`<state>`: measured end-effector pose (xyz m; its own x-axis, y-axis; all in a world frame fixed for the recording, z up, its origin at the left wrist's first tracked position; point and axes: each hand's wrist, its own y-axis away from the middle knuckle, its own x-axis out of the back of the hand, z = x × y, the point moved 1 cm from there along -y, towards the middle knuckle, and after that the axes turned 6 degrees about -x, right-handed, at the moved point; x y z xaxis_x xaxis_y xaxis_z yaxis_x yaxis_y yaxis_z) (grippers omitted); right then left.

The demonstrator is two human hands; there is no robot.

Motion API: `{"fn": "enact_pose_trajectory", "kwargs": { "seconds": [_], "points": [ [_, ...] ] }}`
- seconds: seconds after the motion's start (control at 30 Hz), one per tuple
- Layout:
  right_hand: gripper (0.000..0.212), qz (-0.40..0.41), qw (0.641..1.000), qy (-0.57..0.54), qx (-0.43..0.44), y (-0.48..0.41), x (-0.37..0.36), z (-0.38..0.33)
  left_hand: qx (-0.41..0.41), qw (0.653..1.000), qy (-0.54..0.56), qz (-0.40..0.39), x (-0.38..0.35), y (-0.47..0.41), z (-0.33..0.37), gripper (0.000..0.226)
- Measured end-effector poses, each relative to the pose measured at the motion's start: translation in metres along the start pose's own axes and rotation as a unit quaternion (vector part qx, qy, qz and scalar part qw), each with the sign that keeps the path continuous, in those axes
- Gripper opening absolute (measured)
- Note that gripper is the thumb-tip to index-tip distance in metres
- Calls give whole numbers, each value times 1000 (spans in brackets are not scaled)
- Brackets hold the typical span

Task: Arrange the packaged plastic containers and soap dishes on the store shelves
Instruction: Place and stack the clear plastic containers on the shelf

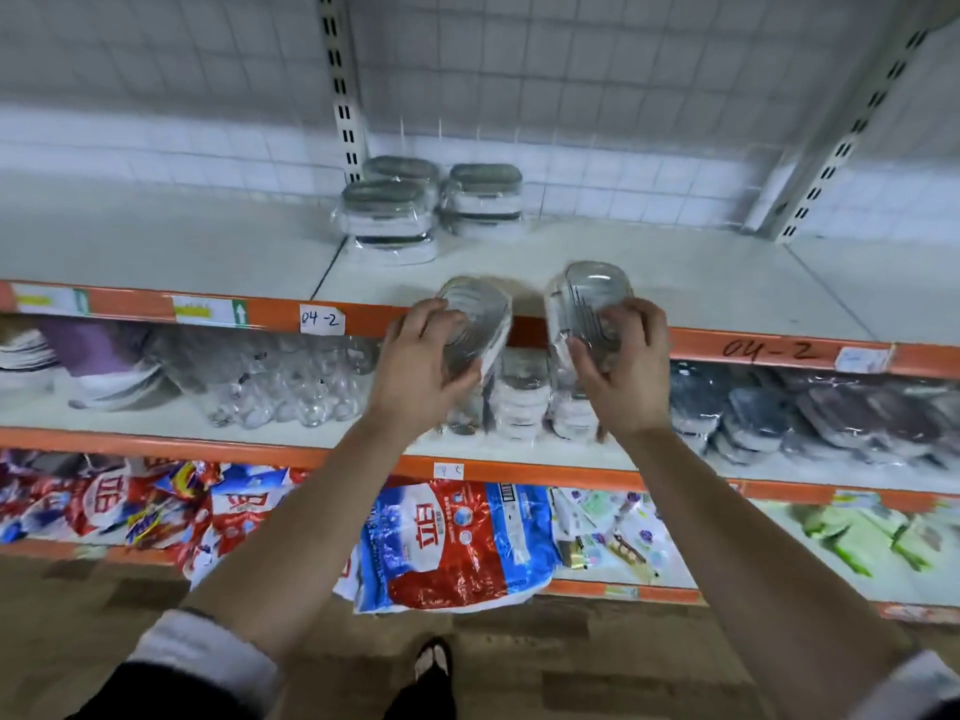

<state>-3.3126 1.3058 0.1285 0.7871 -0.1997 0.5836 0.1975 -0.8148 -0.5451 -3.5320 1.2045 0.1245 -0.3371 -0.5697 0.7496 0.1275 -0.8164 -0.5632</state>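
While both hands are raised at the front edge of the upper shelf (pixel 701 288), each grips one wrapped soap dish. The left hand (pixel 421 356) curls its fingers and thumb round the left soap dish (pixel 480 311), a clear, ribbed oval tray in transparent film, tilted with its far end over the orange front edge. The right hand (pixel 626 366) holds the right soap dish (pixel 587 296) the same way. This dish is of the same clear ribbed type and stands nearly upright. The two dishes are near each other but apart. Wrapped containers (pixel 389 215) with grey-green lids stand stacked at the shelf's back edge, beside the slotted upright (pixel 340 96).
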Motion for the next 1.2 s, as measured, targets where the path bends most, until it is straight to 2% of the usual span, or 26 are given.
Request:
{"fn": "enact_pose_trajectory", "kwargs": {
  "seconds": [0.23, 0.37, 0.53, 0.67, 0.77, 0.9, 1.07, 1.2],
  "points": [
    [35, -137, 986, 95, -28, -74, -7, 19, 27, 997, -6, -66, -15, -61, -20, 59],
    [35, -141, 979, 141, -36, -98, -17, 31, 37, 994, 27, -100, -25, -93, -35, 56],
    [45, -170, 975, 130, -62, -120, -30, 43, 6, 988, -75, -134, -35, -127, -49, 50],
    [36, -151, 980, 102, -75, -132, -41, 49, -10, 988, -51, -144, -47, -146, -54, 44],
    [46, -119, 984, 106, -84, -133, -48, 52, -20, 993, -25, -112, -57, -155, -53, 35],
    [64, -97, 985, 105, -96, -131, -51, 58, -34, 992, -8, -120, -70, -164, -57, 37],
    [59, -89, 984, 125, -90, -133, -56, 62, -13, 989, -4, -146, -83, -184, -64, 42],
    [60, -76, 985, 128, -82, -133, -59, 64, -6, 990, -42, -131, -92, -196, -70, 44]
  ]
}}
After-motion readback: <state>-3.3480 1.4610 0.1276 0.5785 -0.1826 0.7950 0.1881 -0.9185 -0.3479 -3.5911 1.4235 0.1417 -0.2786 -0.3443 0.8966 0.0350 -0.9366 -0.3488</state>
